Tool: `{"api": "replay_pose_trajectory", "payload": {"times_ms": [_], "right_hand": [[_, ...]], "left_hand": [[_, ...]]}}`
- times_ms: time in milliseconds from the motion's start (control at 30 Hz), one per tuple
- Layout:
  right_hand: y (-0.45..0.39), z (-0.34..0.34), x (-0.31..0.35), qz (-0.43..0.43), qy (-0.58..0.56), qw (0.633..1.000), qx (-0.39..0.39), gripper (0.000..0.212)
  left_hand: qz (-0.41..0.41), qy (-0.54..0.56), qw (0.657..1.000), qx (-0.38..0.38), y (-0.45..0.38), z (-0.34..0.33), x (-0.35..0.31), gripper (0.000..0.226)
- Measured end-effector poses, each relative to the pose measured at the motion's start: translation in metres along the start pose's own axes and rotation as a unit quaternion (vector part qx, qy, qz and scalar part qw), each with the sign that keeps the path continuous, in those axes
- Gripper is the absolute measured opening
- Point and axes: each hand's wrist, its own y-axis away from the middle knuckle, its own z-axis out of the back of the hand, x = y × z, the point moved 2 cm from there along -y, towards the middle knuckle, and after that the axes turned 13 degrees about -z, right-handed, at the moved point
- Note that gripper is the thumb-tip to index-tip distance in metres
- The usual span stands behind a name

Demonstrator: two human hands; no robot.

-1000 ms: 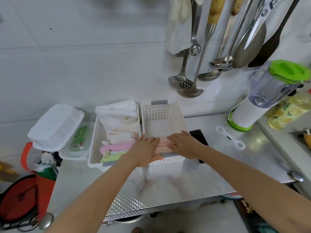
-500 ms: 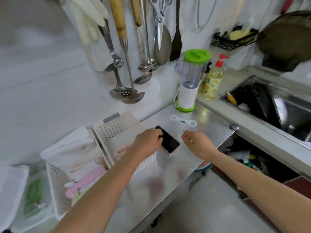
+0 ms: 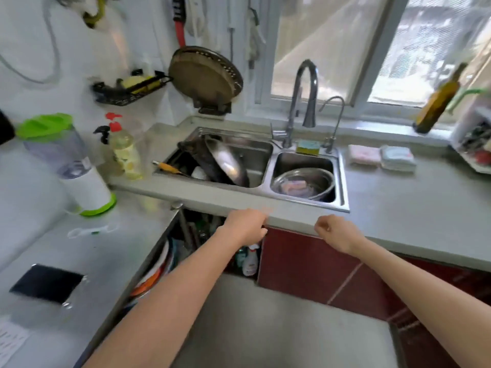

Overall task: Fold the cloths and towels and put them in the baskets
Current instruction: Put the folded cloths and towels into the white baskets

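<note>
Cloths: two folded stacks sit on the grey counter [image 3: 398, 197] right of the sink [image 3: 342, 181], a pink stack [image 3: 363, 154] touching a pale blue-green stack [image 3: 397, 158], both well apart from the hands. Whole shot is motion-blurred, so can't tell how many cloths per stack. Baskets aren't in view.

Left hand [image 3: 245, 225] hangs at the counter's front edge, fingers curled under, nothing visible in them; whether knuckles touch the edge is hard to tell. Right hand [image 3: 333, 232] is just beside that edge too, fingers loosely curled w/ thumb on top, holding nothing.

Hard to read: blender [image 3: 66, 160] w/ green lid is smeared; soap bottle [image 3: 125, 155] doubled by blur; something in the steel bowl [image 3: 303, 183] in the right basin is unclear. Wok [image 3: 225, 166] leans in the left basin over dishes mostly hidden. Dark phone [image 3: 47, 284] lies on the steel table [image 3: 87, 261] at left, its edges blurred. Olive bottle [image 3: 437, 99] on the sill looks tilted by the wide lens. Rack [image 3: 475, 144] at far right is cut off.

Vs. half a sec ago: view has swung right, away from the baskets and hanging utensils, onto the sink and window. Left hand has left the basket rim near the phone; both hands are now off the steel table, at the sink counter.
</note>
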Motion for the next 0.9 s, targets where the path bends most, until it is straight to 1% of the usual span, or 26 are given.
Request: {"api": "replay_pose_trajectory", "payload": {"times_ms": [100,167,300,400,533,633,767,900], "right_hand": [[-0.016,0.047,-0.103,-0.086,-0.029,0.996,-0.025,0.022],[-0.026,0.073,-0.158,-0.131,-0.056,0.989,-0.046,0.020],[-0.058,0.104,-0.235,-0.176,-0.078,0.978,-0.080,0.022],[-0.096,0.116,-0.272,-0.197,-0.079,0.974,-0.077,0.028],[-0.164,0.132,-0.305,-0.207,-0.017,0.977,-0.048,0.040],[-0.224,0.143,-0.328,-0.219,0.013,0.975,-0.037,0.044],[-0.302,0.150,-0.353,-0.204,0.084,0.975,-0.032,0.049],[-0.368,0.145,-0.376,-0.171,0.149,0.973,-0.040,0.055]], "left_hand": [[-0.035,0.010,0.999,0.000,-0.083,0.004,-0.069,0.031],[-0.064,0.003,0.998,0.013,-0.130,0.007,-0.106,0.034],[-0.110,-0.038,0.993,0.016,-0.218,0.016,-0.148,0.033],[-0.131,-0.045,0.990,0.004,-0.283,0.019,-0.159,0.033],[-0.149,-0.067,0.987,-0.001,-0.381,0.021,-0.161,0.048],[-0.161,-0.050,0.986,-0.002,-0.458,0.020,-0.158,0.053],[-0.177,-0.028,0.984,0.008,-0.539,0.011,-0.155,0.053],[-0.176,-0.027,0.984,0.006,-0.605,0.000,-0.153,0.059]]}}
